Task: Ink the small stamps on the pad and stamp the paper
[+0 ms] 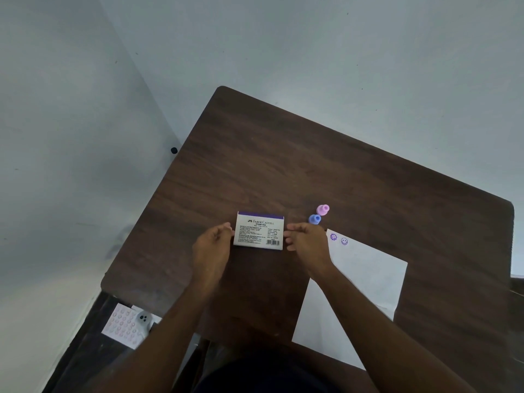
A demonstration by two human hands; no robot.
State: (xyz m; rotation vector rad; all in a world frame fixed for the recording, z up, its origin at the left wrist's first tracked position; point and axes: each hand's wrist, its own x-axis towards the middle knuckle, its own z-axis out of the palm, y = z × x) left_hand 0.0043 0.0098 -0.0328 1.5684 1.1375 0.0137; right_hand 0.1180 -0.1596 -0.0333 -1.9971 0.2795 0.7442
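A closed stamp pad (258,231), its white printed label and barcode facing up, lies flat near the middle of the dark wooden counter (312,165), held between a person's two bare hands. The left hand (213,245) pinches the pad's left edge with curled fingers (226,226), while the right hand (307,243) grips the opposite edge, its fingers curled round that side. Just beyond the right hand two small stamps stand upright and close together: a blue stamp (314,219) and, behind it, a pink stamp (323,209). Beside them a white sheet of paper (365,282) runs back to the counter's near edge, partly under the right forearm; two purple smiling-face prints (339,239) mark its far corner. Below the counter's left corner, on a lower dark surface, lies a white sheet of pale round stickers (122,326).
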